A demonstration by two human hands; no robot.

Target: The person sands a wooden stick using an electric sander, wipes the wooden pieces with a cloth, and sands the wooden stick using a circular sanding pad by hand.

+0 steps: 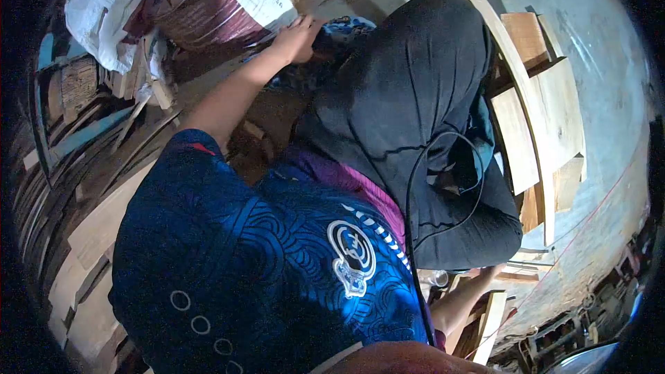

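Note:
My left hand (299, 38) is at the upper middle, beside the lower right edge of a maroon and white printed sack (208, 7). Its fingers look curled, and whatever they may hold is hidden. Close to its right lies a blue patterned cloth (350, 24), partly behind my bent knee in dark trousers (409, 90). At the lower right, my right hand (496, 270) is mostly hidden behind my folded leg, so its fingers do not show. Beside the right forearm is a pale wood strip (490, 325).
A long curved wood strip (521, 83) leans past my knee over several wood boards (554, 111). Thin strips and offcuts (90, 145) are piled at the left. A black cable (410, 201) loops over my lap. Mechanical parts (575, 325) lie at the lower right.

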